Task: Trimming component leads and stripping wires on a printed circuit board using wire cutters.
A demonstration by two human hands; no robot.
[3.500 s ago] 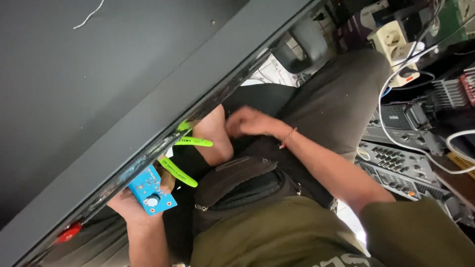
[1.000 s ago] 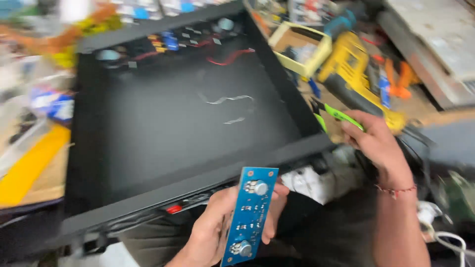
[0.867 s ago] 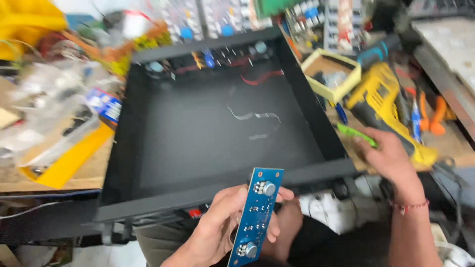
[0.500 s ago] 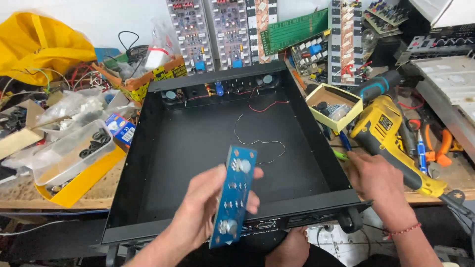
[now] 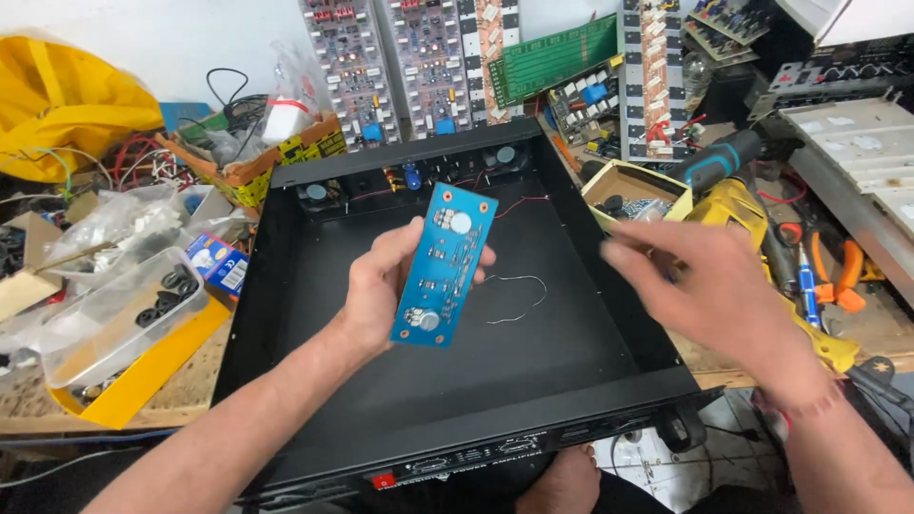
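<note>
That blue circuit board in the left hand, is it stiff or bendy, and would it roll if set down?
Probably stiff: the blue circuit board stays flat though the left hand holds only one edge. Likely light, since fingers alone carry it. Flat and rectangular, it shouldn't roll, though its raised knobs might rock it.

A cluttered wooden workbench [image 5: 862, 333] is carrying an open black metal chassis [image 5: 447, 419] at centre. To its left a clear plastic tub [image 5: 114, 319] w/ small black parts is sitting on a yellow tray [image 5: 152, 376]. To the right a yellow power drill [image 5: 752, 214], a small open cardboard box [image 5: 633, 190] & orange-handled pliers [image 5: 838, 276] are lying.
</note>
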